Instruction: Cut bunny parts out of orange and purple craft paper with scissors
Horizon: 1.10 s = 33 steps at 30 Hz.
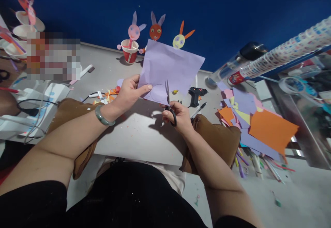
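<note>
A sheet of purple paper (173,62) is held up above the table, with a circle outline drawn near its lower edge. My left hand (130,92) pinches the sheet's lower left corner, thumb on top. In my right hand (179,117) is a pair of scissors (171,109), fingers through the dark handles. The blades are slightly apart and reach the paper's lower edge, just right of the drawn circle. Behind the sheet stand paper rabbit heads: a pink one (133,31) in a red and white paper cup (129,52), an orange one (155,31) and a yellow one (178,41).
A black glue gun (197,95) and a pen (200,110) lie right of the scissors. Coloured paper sheets (271,128) pile at the right, below a long stack of paper cups (284,52). Brown cushions (214,142) sit under both arms. A white power strip (51,107) is at left.
</note>
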Tool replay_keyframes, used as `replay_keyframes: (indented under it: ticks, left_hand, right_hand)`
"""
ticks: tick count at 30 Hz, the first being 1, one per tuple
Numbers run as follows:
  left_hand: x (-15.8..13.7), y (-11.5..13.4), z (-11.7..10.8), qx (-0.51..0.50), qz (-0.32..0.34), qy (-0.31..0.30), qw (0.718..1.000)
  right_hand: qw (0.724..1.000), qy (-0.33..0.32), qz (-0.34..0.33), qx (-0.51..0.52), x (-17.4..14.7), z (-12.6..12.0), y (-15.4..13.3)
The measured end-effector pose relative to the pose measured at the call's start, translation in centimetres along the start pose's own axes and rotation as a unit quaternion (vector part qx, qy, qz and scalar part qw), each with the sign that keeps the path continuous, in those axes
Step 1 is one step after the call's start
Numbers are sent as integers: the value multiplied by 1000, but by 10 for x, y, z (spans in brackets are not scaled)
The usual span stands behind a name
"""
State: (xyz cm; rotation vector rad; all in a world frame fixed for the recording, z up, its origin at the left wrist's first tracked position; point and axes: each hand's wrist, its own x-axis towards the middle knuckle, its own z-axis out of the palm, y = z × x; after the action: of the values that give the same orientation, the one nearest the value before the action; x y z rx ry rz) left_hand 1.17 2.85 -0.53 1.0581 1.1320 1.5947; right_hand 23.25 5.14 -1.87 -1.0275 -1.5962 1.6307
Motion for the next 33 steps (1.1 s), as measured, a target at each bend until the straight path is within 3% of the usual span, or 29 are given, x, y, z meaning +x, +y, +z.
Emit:
replay_keyframes:
  ticks: [33]
  left_hand:
    - [1, 12, -4, 27, 21, 17, 999]
  right_hand:
    - [1000, -14, -3, -17, -1, 0, -4]
